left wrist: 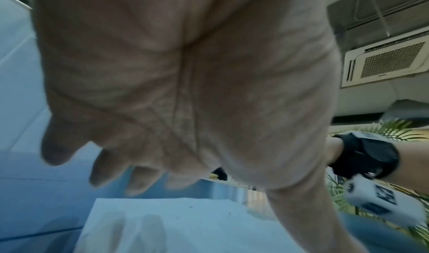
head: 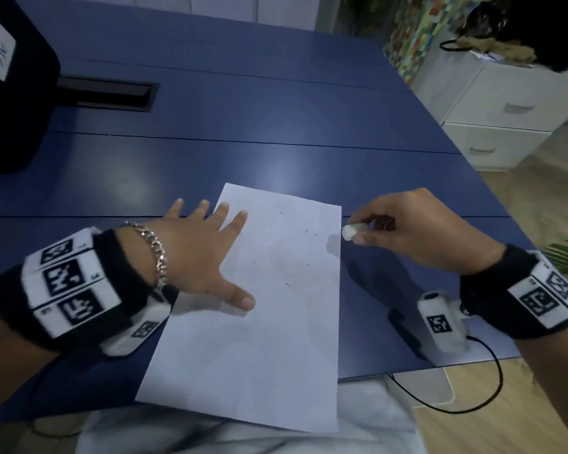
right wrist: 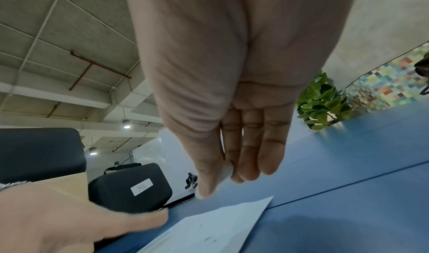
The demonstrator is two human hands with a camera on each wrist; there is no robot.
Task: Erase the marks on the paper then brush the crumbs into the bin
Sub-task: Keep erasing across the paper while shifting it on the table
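A white sheet of paper (head: 263,326) lies on the blue table (head: 243,142), its near edge hanging over the table's front. Small dark eraser crumbs (head: 287,284) are scattered across its upper half. My left hand (head: 194,253) is spread flat, fingers straight, over the paper's left edge, hovering just above it in the left wrist view (left wrist: 162,91). My right hand (head: 407,231) hovers just past the paper's right edge and pinches a small white eraser (head: 351,231) between thumb and fingers. The eraser (right wrist: 226,172) also shows in the right wrist view. No bin is in view.
A black case (head: 10,93) with a white label stands at the table's far left, beside a dark cable slot (head: 112,95). White drawer units (head: 499,116) stand off the right side. A black cable (head: 473,388) loops below the front edge.
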